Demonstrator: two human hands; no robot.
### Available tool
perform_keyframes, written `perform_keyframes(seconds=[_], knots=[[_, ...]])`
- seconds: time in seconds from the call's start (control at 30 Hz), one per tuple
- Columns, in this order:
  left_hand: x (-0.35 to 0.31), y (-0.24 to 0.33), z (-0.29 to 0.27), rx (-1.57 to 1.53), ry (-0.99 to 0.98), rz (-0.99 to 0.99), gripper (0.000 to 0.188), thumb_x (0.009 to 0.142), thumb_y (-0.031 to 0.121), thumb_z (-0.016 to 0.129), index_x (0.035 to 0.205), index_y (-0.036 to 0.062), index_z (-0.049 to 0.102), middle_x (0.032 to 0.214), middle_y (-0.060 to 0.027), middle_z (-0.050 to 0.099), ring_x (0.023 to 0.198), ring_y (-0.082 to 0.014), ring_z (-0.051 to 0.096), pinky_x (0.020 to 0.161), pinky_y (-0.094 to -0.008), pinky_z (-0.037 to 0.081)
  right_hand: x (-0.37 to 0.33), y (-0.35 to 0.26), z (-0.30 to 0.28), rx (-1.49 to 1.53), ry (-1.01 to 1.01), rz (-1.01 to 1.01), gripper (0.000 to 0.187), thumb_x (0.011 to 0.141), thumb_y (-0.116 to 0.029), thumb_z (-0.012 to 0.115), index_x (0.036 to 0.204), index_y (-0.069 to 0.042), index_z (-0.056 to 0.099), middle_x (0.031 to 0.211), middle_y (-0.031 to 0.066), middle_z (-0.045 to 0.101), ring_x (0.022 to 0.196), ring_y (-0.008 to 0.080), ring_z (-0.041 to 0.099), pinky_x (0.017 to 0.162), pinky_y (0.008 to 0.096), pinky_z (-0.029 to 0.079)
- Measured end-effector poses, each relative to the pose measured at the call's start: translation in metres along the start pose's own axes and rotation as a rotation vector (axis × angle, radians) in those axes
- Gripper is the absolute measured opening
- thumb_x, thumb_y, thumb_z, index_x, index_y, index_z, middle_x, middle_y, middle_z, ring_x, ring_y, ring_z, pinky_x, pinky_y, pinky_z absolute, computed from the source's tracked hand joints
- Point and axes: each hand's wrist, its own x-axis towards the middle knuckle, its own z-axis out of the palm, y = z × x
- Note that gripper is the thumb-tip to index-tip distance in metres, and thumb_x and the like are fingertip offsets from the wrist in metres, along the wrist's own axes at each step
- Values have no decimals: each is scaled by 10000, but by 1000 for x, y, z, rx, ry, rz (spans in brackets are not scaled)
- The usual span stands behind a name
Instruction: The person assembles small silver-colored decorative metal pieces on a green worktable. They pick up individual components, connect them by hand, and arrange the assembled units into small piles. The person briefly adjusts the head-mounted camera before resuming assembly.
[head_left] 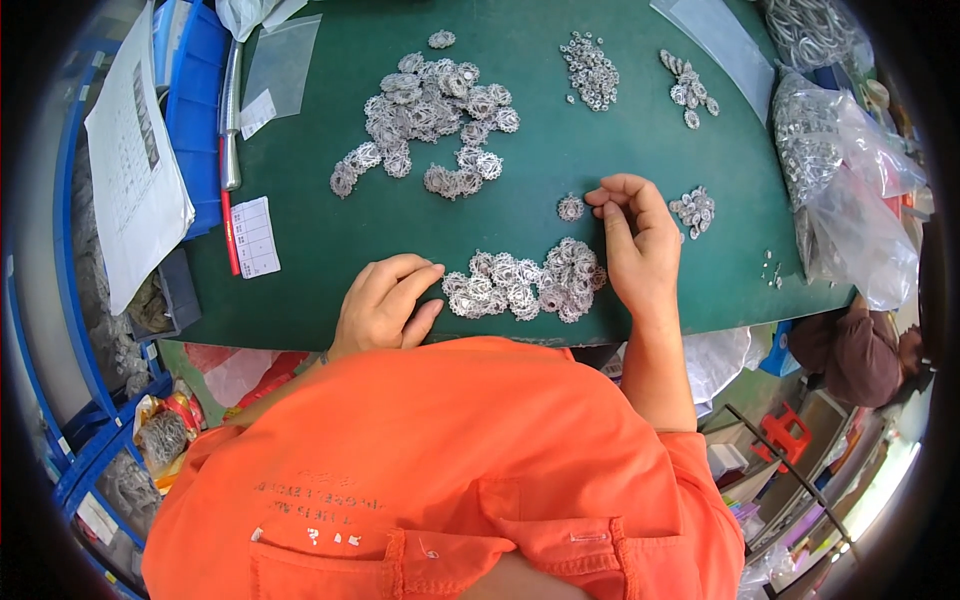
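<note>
On the green tabletop (pixel 300 220), near its front edge, lies a row of silver openwork flower-shaped metal pieces (pixel 520 285). My left hand (pixel 385 303) rests at the left end of this row, thumb apart from the fingers, fingertips beside the nearest pieces. Above the right end of the row is my right hand (pixel 640 235), its thumb and curled fingers brought together. Anything between those fingertips is too small to make out. A single flower-shaped piece (pixel 570 207) lies just left of them.
Farther off sits a large heap of similar silver pieces (pixel 430 105). Small rings (pixel 592 75) and two oval-piece clusters (pixel 692 210) lie at right, near a plastic bag (pixel 840 180). A blue bin (pixel 195 110), red pen (pixel 229 215) and paper card (pixel 255 237) line the left. Another person (pixel 850 355) is behind right.
</note>
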Motion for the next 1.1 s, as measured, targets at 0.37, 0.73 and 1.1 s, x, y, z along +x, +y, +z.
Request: perform_keyframes(seconds=[0.37, 0.73, 1.1], knots=[[0, 1, -1, -14, -6, -11, 420, 743, -4, 757, 1147, 30, 646, 1125, -108, 610, 1003, -282, 601, 845, -366, 496, -2, -8, 1, -131, -87, -15, 402, 749, 40, 720, 1126, -32, 600, 968, 71, 667, 856, 173, 612, 801, 302, 513], [0, 0, -1, -4, -9, -8, 419, 747, -2, 756, 1150, 31, 646, 1126, -108, 610, 1008, -280, 598, 851, -365, 495, 6, 7, -10, 91, -74, 27, 347, 856, 135, 420, 1157, 36, 561, 983, 127, 688, 875, 174, 662, 833, 300, 531], [-1, -1, -1, -6, -3, 7, 418, 750, 0, 758, 1151, 26, 643, 1124, -108, 605, 982, -285, 601, 828, -368, 503, 1, -10, 5, -158, -80, -106, 330, 770, 32, 735, 1073, -9, 612, 948, 92, 664, 874, 203, 643, 769, 327, 519]])
